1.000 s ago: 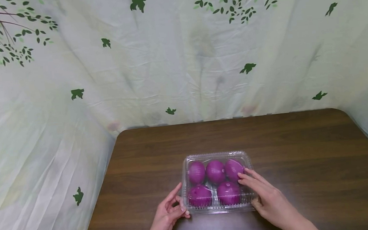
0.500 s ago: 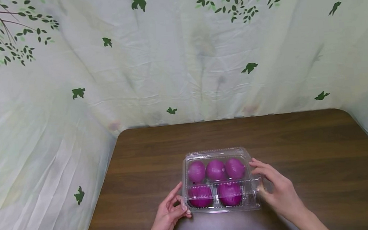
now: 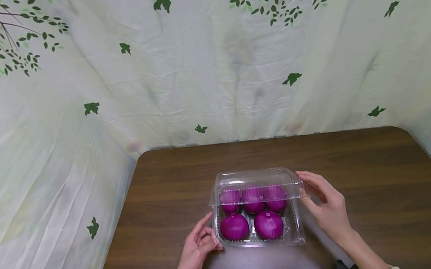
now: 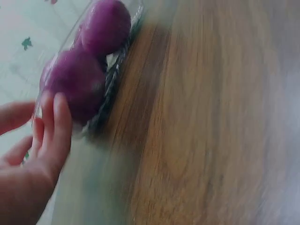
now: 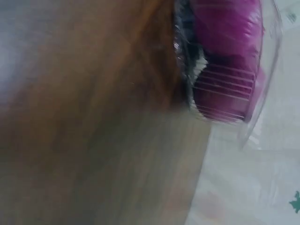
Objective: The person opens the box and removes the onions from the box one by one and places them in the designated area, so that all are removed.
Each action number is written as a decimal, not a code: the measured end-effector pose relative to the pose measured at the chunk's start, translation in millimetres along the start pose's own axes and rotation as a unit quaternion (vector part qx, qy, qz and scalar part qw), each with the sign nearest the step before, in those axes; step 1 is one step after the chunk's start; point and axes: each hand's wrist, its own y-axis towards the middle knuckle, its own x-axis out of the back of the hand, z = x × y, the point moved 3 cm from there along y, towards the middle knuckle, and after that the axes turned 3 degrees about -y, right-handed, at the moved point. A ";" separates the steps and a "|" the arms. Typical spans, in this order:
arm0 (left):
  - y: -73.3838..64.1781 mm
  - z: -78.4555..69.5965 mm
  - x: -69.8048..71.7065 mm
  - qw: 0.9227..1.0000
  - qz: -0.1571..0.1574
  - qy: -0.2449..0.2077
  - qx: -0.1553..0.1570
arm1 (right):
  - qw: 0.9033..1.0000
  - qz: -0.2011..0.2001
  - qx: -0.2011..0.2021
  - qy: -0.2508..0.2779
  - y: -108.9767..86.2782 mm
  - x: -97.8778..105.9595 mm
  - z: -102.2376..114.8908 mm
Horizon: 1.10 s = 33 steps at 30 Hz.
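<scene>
A clear plastic clamshell container (image 3: pixel 263 244) sits on the table with several peeled red onions (image 3: pixel 269 225) inside, two in the front row and the others behind. Its hinged lid (image 3: pixel 255 176) is tilted up, the front edge raised over the back row. At the lid's right front corner, my right hand (image 3: pixel 327 208) pinches the edge between thumb and fingers. My left hand (image 3: pixel 196 252) holds the container's near left corner, index finger stretched along the side. Up close in the left wrist view, fingertips (image 4: pixel 61 105) touch the container's end wall beside an onion (image 4: pixel 77 82). The right wrist view shows the container's end but no hand.
The container stands near the front middle of a brown wooden table (image 3: pixel 357 173) with rounded back corners. A pale cloth (image 3: pixel 209 66) printed with leaves and birds hangs behind and at the sides. Something black (image 3: pixel 345 268) shows beside the right wrist.
My right hand has moved from the container's right side to the lid's corner and swung the lid up and back, exposing the front onions. The left hand has stayed at its corner.
</scene>
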 end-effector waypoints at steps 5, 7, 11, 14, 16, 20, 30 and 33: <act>-0.9 -0.8 -2.9 0.999 -0.042 0.030 -0.009 | 0.996 -0.022 -0.085 -0.031 4.5 -1.7 -9.5; -1.2 -1.9 -4.4 0.997 -0.053 0.054 -0.016 | 0.993 -0.036 -0.107 -0.041 2.9 -2.6 -19.2; -1.5 -5.9 -7.4 0.985 -0.067 0.143 -0.062 | 0.988 -0.055 -0.131 -0.054 1.9 -2.5 -33.9; 0.6 -7.8 -8.3 0.962 -0.063 0.245 -0.104 | 0.988 -0.050 -0.142 -0.040 8.7 -2.9 -29.2; 3.5 -8.5 -8.7 0.940 -0.053 0.310 -0.129 | 0.988 -0.047 -0.148 -0.023 13.0 -3.5 -25.6; 8.7 -10.0 -8.5 0.913 -0.026 0.377 -0.152 | 0.985 -0.047 -0.166 0.002 17.8 -5.6 -25.7; 20.1 -14.7 -10.6 0.878 0.021 0.462 -0.124 | 0.979 -0.061 -0.197 0.009 19.2 -10.9 -43.2; 20.3 -13.5 -11.8 0.873 0.020 0.472 -0.120 | 0.975 -0.055 -0.215 0.001 18.5 -12.4 -49.4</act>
